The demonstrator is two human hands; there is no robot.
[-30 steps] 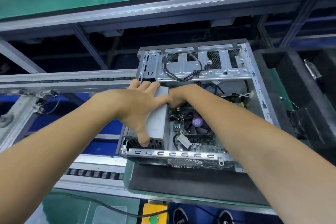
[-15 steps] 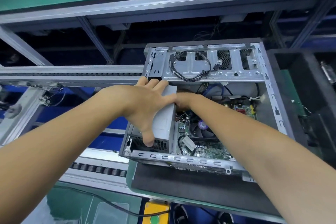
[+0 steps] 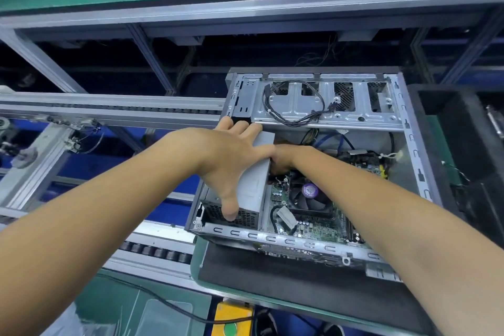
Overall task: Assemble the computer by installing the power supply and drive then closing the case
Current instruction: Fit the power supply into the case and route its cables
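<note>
A grey power supply [image 3: 252,185] sits in the near-left corner of an open computer case [image 3: 409,128], its long axis running from the near edge toward the far drive cage, its meshed vent end facing the person. The left hand [image 3: 231,158] spans the unit from above, fingers spread wide over its far end and the thumb hooked down on the vent face, gripping it. The right hand [image 3: 281,158] reaches into the case just beside the supply's inner side; its fingers are hidden behind the unit, so their state cannot be told. Right of the supply lie the motherboard [image 3: 313,224] and a black cooler fan [image 3: 309,195]. A black cable [image 3: 294,106] loops across the drive cage [image 3: 327,109]. The case rests on a dark mat [image 3: 286,275] atop a green pallet, beside a roller conveyor [image 3: 152,249].
</note>
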